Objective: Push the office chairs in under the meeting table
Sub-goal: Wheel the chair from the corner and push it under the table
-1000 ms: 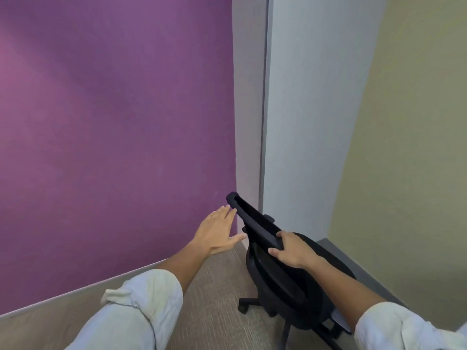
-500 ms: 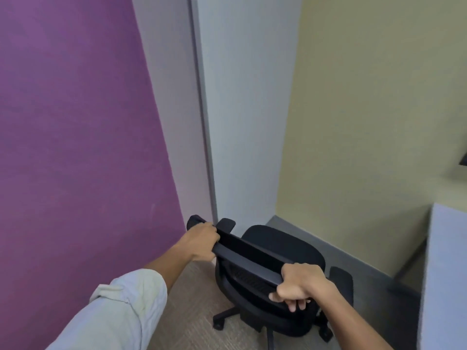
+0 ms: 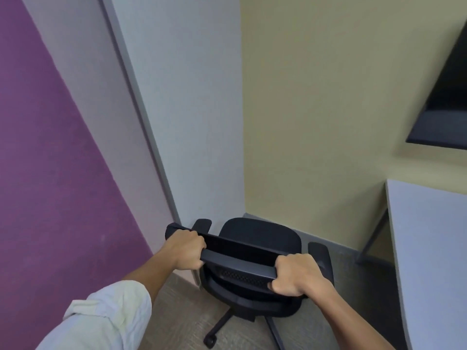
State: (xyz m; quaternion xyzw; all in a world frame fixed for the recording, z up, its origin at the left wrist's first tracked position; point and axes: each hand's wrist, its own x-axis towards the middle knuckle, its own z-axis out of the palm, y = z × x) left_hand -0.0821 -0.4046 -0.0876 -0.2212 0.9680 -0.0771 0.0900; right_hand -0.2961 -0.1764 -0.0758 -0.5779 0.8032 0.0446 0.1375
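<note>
A black office chair (image 3: 260,236) on castors stands in the room's corner, its seat facing away from me and its backrest top rail nearest me. My left hand (image 3: 185,251) is closed around the left end of that rail. My right hand (image 3: 295,276) is closed around its right end. Both armrests show beside the seat. The pale grey meeting table (image 3: 429,248) fills the right edge of the view, with a dark leg under its far corner. The chair is to the left of the table, apart from it.
A purple wall (image 3: 50,173) runs along the left, a grey-white panel (image 3: 192,109) and a beige wall (image 3: 328,109) close off the corner behind the chair. A dark screen (image 3: 447,102) hangs on the right wall above the table. The floor is grey-brown carpet.
My left hand went from open beside the chair to gripping the backrest rail. The view has swung right, bringing the table and the screen into sight, and the chair has turned.
</note>
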